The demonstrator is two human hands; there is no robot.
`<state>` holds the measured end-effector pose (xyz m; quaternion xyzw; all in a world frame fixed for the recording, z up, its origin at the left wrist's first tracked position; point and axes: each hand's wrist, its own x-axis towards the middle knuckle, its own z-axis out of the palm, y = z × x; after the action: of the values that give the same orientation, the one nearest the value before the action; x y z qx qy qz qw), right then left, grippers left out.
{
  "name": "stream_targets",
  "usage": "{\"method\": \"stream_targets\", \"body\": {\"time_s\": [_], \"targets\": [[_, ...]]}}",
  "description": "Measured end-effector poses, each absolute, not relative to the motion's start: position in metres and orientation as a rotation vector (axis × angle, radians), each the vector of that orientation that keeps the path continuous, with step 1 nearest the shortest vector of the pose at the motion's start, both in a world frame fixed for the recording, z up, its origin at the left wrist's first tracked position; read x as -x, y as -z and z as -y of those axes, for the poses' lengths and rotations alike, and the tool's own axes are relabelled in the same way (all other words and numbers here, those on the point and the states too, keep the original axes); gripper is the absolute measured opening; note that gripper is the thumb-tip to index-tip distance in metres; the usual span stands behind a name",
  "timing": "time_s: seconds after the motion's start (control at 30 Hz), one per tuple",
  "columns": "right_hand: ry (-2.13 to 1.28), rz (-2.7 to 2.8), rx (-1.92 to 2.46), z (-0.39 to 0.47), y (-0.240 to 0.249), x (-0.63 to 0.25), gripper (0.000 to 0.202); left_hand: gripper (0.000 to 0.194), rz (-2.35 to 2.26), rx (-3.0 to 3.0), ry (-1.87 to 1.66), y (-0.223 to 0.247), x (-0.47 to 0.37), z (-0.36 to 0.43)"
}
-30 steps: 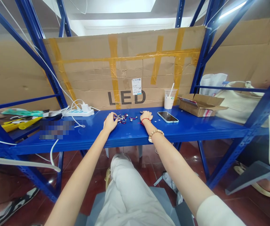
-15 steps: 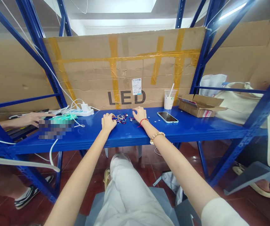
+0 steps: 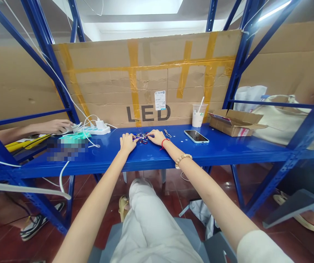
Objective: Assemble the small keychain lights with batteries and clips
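A small heap of shiny metal and purple pieces (image 3: 142, 137), each too small to make out in detail, lies on the blue shelf table (image 3: 107, 157). At its left edge is my left hand (image 3: 128, 142), fingers curled and thumb against a purplish piece. My right hand (image 3: 157, 137), a red string on its wrist, reaches in from the right with its fingertips drawn together at the heap. What either hand pinches is hidden. Right of my right hand lies a single small piece with a metal clasp (image 3: 167, 133), apart from the heap.
Several pale dots, a phone (image 3: 196, 136), a plastic cup with a straw (image 3: 197, 115) and an open cardboard box (image 3: 233, 122) are to the right. On the left are a power strip (image 3: 99, 128), white cables and another person's hand (image 3: 59, 126). Cardboard (image 3: 104, 91) stands behind.
My right hand has shifted left to the heap. The single clasped piece now lies farther right and back, beyond that hand. The other person's hand on the left has moved right and up.
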<state>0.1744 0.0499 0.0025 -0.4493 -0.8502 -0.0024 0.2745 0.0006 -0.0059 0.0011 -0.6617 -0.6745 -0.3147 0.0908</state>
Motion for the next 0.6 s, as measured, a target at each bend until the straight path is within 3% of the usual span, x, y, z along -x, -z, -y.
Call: {"method": "stream_targets", "body": {"time_s": [0.3,0.6], "targets": [[0.027,2.333,1.157,-0.0517,-0.0017,-0.176,0.024,0.018,1.878,2.096,1.049,-0.0015,-0.0031,0.0034],[0.007,2.326,1.149,-0.0543,-0.0001,-0.1744,0.021,0.033,1.78,2.202,1.065,-0.0025,-0.0038,0.0029]]}}
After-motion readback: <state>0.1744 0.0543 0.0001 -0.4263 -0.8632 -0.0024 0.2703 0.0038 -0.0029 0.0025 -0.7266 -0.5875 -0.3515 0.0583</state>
